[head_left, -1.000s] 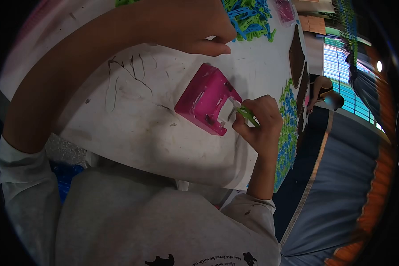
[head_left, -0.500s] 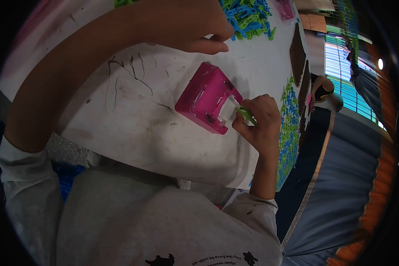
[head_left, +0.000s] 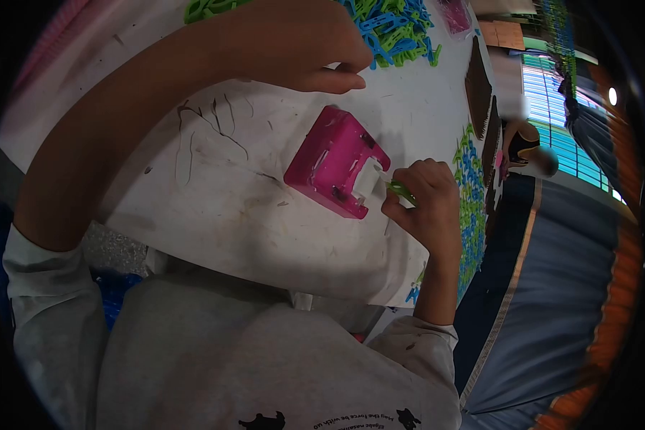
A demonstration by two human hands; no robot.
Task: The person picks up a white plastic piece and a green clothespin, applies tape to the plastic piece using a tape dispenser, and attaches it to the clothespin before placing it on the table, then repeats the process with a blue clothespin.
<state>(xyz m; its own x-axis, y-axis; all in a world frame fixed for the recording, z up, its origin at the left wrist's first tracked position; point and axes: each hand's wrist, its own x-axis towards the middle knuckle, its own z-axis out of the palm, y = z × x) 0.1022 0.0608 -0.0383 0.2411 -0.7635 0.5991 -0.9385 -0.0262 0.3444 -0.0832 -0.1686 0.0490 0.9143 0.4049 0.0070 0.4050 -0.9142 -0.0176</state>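
Note:
My right hand (head_left: 430, 204) pinches a green plastic clothespin (head_left: 400, 190) at the open side of a pink block-shaped holder (head_left: 326, 161). A white piece (head_left: 369, 178) sits in the holder's notch, close to the clothespin. Beyond the holder, my left hand (head_left: 330, 54) hovers at the near edge of a pile of blue and green clothespins (head_left: 394, 32). Its fingers are curled in towards the thumb, and whatever they may hold is hidden.
More blue and green clothespins (head_left: 471, 215) lie in a dense band along the table's right edge. Green pieces (head_left: 211, 8) are at the far left. The white table (head_left: 229, 208) has dark scratches. Another person (head_left: 521, 147) is at the far right, beside a dark curtain (head_left: 552, 287).
My right hand has drawn slightly to the right with the clothespin, away from the holder. My left hand stays by the pile. The whole view has shifted slightly.

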